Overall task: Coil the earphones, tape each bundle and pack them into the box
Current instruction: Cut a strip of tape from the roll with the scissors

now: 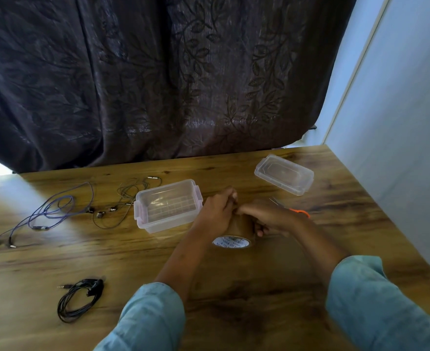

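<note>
A brown roll of tape [236,230] with a white printed core stands on the table between my hands. My left hand [216,211] curls round its left side, fingertips at the top edge. My right hand [267,219] grips its right side, thumb and fingers near the tape's edge. A clear plastic box [167,206] stands open just left of my hands. A coiled black earphone [79,298] lies at the front left. A purple earphone [44,216] and a thin dark earphone [122,201] lie uncoiled at the far left.
The box's clear lid [283,174] lies at the back right. Scissors with orange handles [298,211] lie behind my right hand. A dark patterned curtain [158,79] hangs behind the wooden table [234,287]; a pale wall [398,122] runs along the right.
</note>
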Demonstrator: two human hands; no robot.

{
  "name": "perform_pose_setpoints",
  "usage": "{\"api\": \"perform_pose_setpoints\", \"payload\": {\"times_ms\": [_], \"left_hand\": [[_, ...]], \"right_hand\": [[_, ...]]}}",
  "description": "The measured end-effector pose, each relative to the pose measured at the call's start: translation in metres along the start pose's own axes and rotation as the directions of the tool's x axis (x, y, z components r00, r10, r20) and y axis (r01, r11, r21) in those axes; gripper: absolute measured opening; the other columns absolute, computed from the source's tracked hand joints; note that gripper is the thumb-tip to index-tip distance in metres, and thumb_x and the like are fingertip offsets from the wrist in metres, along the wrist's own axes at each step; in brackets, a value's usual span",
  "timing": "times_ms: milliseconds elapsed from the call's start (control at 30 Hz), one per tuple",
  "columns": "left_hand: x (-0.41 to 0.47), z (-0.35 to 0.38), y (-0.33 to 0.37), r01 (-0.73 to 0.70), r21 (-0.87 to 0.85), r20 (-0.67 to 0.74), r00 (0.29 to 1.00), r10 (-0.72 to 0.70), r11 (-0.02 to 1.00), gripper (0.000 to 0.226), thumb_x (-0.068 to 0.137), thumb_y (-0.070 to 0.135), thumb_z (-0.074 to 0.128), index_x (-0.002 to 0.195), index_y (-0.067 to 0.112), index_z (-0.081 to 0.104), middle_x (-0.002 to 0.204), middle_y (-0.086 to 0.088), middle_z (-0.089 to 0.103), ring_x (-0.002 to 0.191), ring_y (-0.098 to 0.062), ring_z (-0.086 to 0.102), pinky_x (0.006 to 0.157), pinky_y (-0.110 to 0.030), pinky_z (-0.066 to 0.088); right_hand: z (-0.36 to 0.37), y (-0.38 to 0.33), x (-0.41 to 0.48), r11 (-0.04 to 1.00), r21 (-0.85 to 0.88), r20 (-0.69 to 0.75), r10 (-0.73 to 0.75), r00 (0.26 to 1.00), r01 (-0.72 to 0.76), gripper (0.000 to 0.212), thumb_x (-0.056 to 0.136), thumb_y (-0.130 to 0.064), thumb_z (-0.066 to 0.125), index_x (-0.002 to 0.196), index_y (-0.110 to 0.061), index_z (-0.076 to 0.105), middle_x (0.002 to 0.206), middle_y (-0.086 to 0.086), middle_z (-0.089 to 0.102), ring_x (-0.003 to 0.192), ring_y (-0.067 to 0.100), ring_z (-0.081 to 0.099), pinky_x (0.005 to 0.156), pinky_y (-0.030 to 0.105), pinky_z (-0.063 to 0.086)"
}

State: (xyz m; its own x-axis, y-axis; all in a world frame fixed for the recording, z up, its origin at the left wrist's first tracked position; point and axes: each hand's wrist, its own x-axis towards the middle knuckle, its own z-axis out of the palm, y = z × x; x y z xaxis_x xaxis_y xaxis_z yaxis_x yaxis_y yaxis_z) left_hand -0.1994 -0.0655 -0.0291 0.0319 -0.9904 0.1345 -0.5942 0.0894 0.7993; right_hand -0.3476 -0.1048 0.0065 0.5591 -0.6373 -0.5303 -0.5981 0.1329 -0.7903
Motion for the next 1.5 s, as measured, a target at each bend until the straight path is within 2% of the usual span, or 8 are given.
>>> {"api": "perform_pose_setpoints", "payload": {"times_ms": [300,500,600,700,1000,1233,1333,1500], "left_hand": [[-0.001,0.000,-0.003,-0.030,-0.009,-0.017,0.999,0.030,1.000,0.020,0.098,0.011,0.036,0.084,0.016,0.050,0.073,0.001,0.055,0.072,-0.017,0.055,0.069,-0.036,0.044],[0.001,-0.004,-0.010,0.009,-0.093,0.000,1.000,-0.009,0.996,0.023,0.099,0.012,0.036,0.083,0.014,0.052,0.071,0.006,0.052,0.071,-0.012,0.050,0.070,-0.031,0.040],[0.002,-0.006,-0.017,0.053,-0.219,0.020,0.999,-0.050,0.974,0.025,0.099,0.017,0.036,0.081,0.022,0.053,0.075,0.003,0.055,0.076,-0.016,0.052,0.074,-0.039,0.043],[0.002,-0.005,-0.016,0.052,-0.279,0.052,0.998,-0.039,0.959,0.023,0.094,0.027,0.037,0.078,0.023,0.052,0.075,0.001,0.054,0.076,-0.016,0.051,0.074,-0.037,0.042],[0.003,-0.011,-0.027,0.059,-0.335,0.033,0.998,-0.051,0.940,0.030,0.100,0.009,0.035,0.076,0.019,0.051,0.072,0.004,0.049,0.068,-0.006,0.047,0.069,-0.024,0.039],[0.004,-0.014,-0.034,0.023,-0.336,0.043,0.999,-0.009,0.941,0.033,0.096,0.001,0.035,0.078,0.022,0.052,0.077,0.002,0.054,0.073,-0.002,0.052,0.072,-0.023,0.041],[0.001,-0.015,-0.038,-0.002,-0.404,0.010,1.000,0.006,0.915,0.020,0.090,0.010,0.039,0.082,0.018,0.054,0.081,0.000,0.057,0.078,-0.010,0.054,0.074,-0.024,0.042],[-0.003,-0.017,-0.041,-0.004,-0.462,-0.026,1.000,-0.009,0.887,0.014,0.086,0.017,0.039,0.081,0.017,0.052,0.080,-0.001,0.057,0.077,-0.011,0.055,0.073,-0.027,0.046]], "right_hand": [[0.000,-0.004,-0.004,1.000,-0.028,-0.004,-0.007,1.000,0.007,0.018,0.091,-0.021,0.042,0.074,-0.016,0.048,0.055,-0.001,0.049,0.047,0.010,0.047,0.048,0.023,0.030],[0.001,0.008,-0.006,0.976,-0.068,-0.105,-0.211,0.972,0.205,0.023,0.094,-0.016,0.051,0.113,-0.024,0.062,0.081,-0.009,0.065,0.054,0.008,0.061,0.053,0.021,0.045],[-0.003,0.014,-0.008,0.822,-0.329,-0.161,-0.534,0.830,0.465,0.040,0.093,-0.007,0.052,0.119,-0.035,0.063,0.090,-0.019,0.067,0.058,0.002,0.062,0.064,0.017,0.049],[-0.006,0.013,-0.006,0.605,-0.628,-0.057,-0.663,0.746,0.490,0.038,0.094,-0.011,0.052,0.122,-0.034,0.062,0.088,-0.028,0.059,0.072,-0.016,0.054,0.070,0.011,0.041],[-0.007,-0.003,0.002,0.501,-0.728,0.004,-0.678,0.735,0.467,0.021,0.093,-0.025,0.058,0.110,-0.027,0.070,0.110,-0.009,0.070,0.099,0.008,0.063,0.083,0.026,0.048],[-0.007,-0.030,0.005,0.420,-0.786,0.135,-0.599,0.789,0.454,0.009,0.094,-0.026,0.054,0.094,-0.029,0.062,0.083,-0.016,0.060,0.062,-0.008,0.047,0.067,0.024,0.043],[0.000,-0.035,0.011,0.288,-0.852,0.201,-0.593,0.779,0.438,0.012,0.096,-0.026,0.047,0.098,-0.029,0.059,0.088,-0.015,0.060,0.069,0.000,0.051,0.068,0.032,0.048],[0.013,-0.041,0.017,0.339,-0.811,0.237,-0.556,0.797,0.477,0.031,0.091,-0.041,0.031,0.093,-0.028,0.058,0.097,-0.008,0.061,0.088,0.012,0.054,0.075,0.029,0.040]]}}
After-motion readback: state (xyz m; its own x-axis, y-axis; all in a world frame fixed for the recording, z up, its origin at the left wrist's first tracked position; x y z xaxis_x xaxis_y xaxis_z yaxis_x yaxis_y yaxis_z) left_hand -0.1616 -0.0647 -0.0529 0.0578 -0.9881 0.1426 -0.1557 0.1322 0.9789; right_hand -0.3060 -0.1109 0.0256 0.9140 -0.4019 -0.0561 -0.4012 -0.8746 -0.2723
